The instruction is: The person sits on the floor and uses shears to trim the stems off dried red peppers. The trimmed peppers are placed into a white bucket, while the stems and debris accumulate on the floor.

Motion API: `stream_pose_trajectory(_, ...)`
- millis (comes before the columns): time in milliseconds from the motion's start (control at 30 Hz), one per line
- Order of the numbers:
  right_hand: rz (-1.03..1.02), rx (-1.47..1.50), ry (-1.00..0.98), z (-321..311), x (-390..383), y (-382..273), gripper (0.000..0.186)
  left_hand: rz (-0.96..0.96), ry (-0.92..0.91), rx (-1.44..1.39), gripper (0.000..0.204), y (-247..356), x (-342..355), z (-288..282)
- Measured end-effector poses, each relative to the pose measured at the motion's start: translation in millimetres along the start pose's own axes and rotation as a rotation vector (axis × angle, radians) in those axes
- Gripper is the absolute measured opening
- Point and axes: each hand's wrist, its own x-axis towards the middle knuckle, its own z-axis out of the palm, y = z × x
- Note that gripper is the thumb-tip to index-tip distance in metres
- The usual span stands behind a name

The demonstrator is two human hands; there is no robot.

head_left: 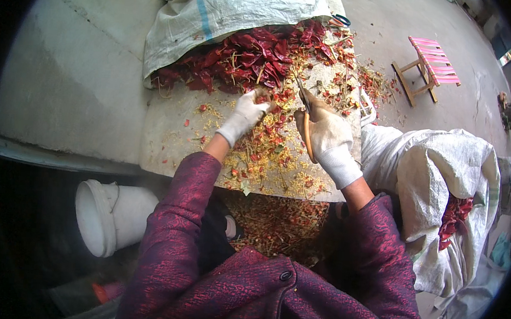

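My right hand [330, 138], in a white glove stained brown, grips scissors [307, 140] with an orange handle. Their dark blades point away from me over the table. To its left, my left hand [249, 115], gloved in white with dirty fingertips, has its fingers curled at the near edge of a heap of dried red chili peppers [256, 57]. Whatever lies between those fingers is too small to make out. Yellow seeds [276, 158], stem bits and red scraps cover the table [169, 136] between and below my hands.
A white woven sack [247, 10] covers the heap's far side; another pair of scissors [341, 20] lies beside it. At right stand an open sack [442, 165] with red peppers and a pink-striped folding stool [434, 59]. A white bucket [114, 218] lies tipped at lower left.
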Motion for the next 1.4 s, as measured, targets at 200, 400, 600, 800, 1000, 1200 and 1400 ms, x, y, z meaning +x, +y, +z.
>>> stream_pose_trajectory(200, -0.029, -0.025, -0.017, 2.2, -1.7, 0.8, 0.047, -0.120, 0.139, 0.103, 0.021, 14.6, -14.4, -36.3)
stream_pose_trajectory(400, -0.024, -0.080, -0.003, 5.8, -1.3, 3.4, 0.041, 0.102, 0.023, 0.750, 0.030, 0.6, 3.5, 0.4)
stream_pose_trajectory(600, -0.129, -0.050, 0.099, 8.2, -2.7, 9.1, 0.038, 0.126, 0.087, 0.855, 0.027, 6.1, 7.2, 26.9)
stream_pose_trajectory(800, -0.120, -0.047, 0.111, 2.9, 0.1, 10.4, 0.038, -0.042, 0.171, 0.135, 0.028, 21.7, 2.9, -46.9)
stream_pose_trajectory(1000, -0.053, -0.066, 0.026, -8.9, -1.3, -0.8, 0.039, 0.219, 0.170, 0.864, 0.037, -5.0, 14.0, -62.5)
stream_pose_trajectory(1200, -0.006, -0.032, -0.064, -9.6, -1.4, -0.4, 0.044, -0.054, 0.090, 1.066, 0.044, -4.8, 21.0, -17.0)
stream_pose_trajectory(1400, -0.081, -0.145, -0.023, 3.1, -3.6, 10.5, 0.042, 0.058, 0.172, 0.924, 0.036, 0.6, 7.6, -12.5)
